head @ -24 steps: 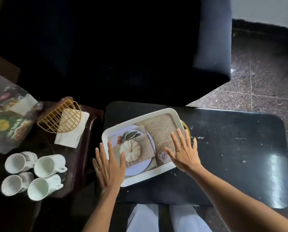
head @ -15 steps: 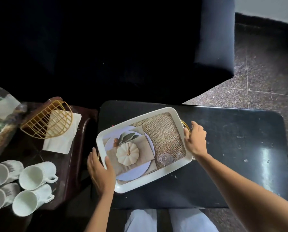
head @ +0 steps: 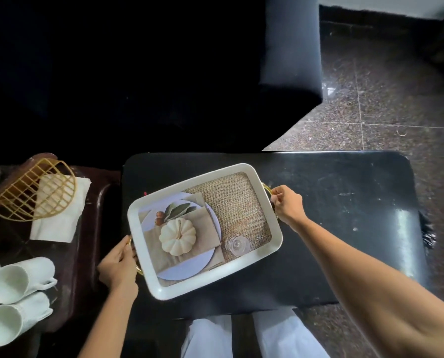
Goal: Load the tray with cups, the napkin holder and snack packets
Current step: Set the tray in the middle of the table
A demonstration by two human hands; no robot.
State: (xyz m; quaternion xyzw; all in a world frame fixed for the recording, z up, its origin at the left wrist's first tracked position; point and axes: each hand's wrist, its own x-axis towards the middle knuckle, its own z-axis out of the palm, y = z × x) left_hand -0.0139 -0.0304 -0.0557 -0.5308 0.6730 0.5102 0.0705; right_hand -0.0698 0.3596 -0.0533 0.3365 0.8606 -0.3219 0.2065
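Loading has not begun: the tray (head: 189, 182) (bare except for its printed picture) sits on the counter's (head: 345, 202) left half. The left hand (head: 118, 264) and right hand (head: 286, 205) are each curled round a handle. The cups (head: 21, 279) and napkin holder (head: 34, 189) lie on the neighbouring counter.

One view only, from the person's head: wide-angle, pitched steeply down and forward, at arm's reach above the black desk (head: 345, 202), tray (head: 215, 276) dead centre. Brown desk (head: 91, 241) at the left edge, dark armchair (head: 290, 47) ahead, stone floor (head: 396, 99) right, white-trousered knees (head: 280, 334) at the bottom.
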